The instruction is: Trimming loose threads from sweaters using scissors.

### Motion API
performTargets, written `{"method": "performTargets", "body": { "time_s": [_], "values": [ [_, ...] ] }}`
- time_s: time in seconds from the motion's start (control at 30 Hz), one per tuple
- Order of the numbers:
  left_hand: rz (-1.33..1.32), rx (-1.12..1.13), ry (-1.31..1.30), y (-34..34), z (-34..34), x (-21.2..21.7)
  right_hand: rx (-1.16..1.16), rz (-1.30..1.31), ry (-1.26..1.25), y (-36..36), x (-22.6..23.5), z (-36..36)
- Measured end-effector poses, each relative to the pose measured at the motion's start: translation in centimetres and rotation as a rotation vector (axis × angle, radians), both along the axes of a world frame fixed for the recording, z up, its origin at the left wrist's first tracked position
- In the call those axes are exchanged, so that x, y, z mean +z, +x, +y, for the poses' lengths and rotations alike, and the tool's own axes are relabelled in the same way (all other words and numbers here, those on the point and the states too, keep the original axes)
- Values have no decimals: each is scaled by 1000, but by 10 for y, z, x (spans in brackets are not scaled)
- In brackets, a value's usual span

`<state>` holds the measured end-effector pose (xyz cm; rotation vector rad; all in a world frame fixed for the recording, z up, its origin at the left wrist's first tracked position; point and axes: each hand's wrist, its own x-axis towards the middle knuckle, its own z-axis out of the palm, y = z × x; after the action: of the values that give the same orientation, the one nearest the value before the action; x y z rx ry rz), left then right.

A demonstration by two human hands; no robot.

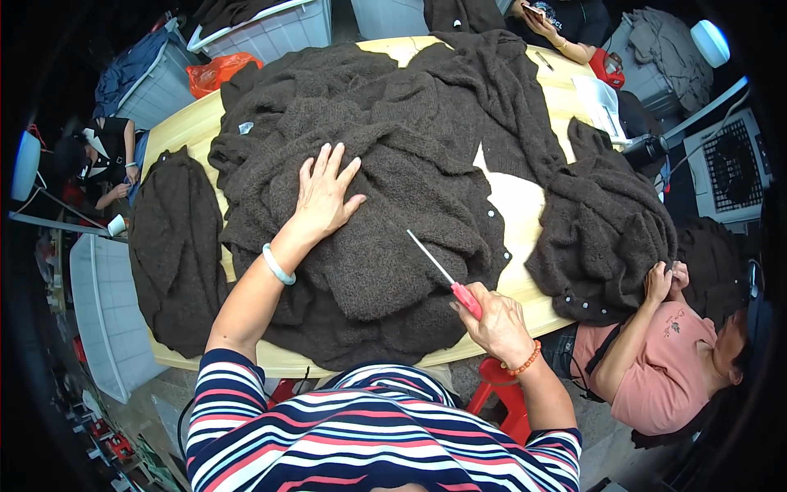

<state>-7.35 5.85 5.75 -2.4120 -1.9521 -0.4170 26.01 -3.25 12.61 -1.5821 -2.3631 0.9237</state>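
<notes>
Dark brown knitted cardigans (369, 271) lie heaped in front of me on a pale wooden table (525, 238). My left hand (325, 190) rests palm down on the knit, fingers stretched out and holding nothing. To its right, my right hand (500, 324) is closed round the pink handle of a tool (466, 298) with a long thin metal shaft. The shaft points up and left over the cloth; I cannot make out whether its tip touches the knit. White buttons (505, 255) show along the heap's right edge, and a small white label (245, 128) at its upper left.
One folded knit garment (174, 246) lies at the table's left edge. At the right, a person in pink (660, 369) handles another dark knit (602, 234). More people sit at the far left and far right. A red stool (502, 398) and grey bins (111, 320) stand around the table.
</notes>
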Motion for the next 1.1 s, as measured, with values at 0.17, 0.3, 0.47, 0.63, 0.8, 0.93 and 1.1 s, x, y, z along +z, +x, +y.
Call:
{"method": "performTargets", "body": {
  "time_s": [0.17, 0.3, 0.47, 0.63, 0.8, 0.93, 1.1],
  "values": [
    [80, 6, -50, -9, -11, -21, 45, -54, -3, -17, 18, 6],
    [64, -5, -18, -12, -14, -24, 78, -79, 0, -35, 21, 10],
    [-28, -59, -5, -10, -22, -7, 180, 141, 112, -33, 10, 11],
    [-372, -232, -24, 41, -51, 22, 65, 14, 57, -5, 7, 1],
    [-259, -178, -70, 59, -84, -37, 95, -199, -81, 6, 21, -10],
    [-248, -178, -78, 63, -86, -40, 91, -254, -91, -1, 23, -8],
    [-255, -191, -112, 63, -84, -43, 108, -214, -90, -8, 14, -1]
  ]
}}
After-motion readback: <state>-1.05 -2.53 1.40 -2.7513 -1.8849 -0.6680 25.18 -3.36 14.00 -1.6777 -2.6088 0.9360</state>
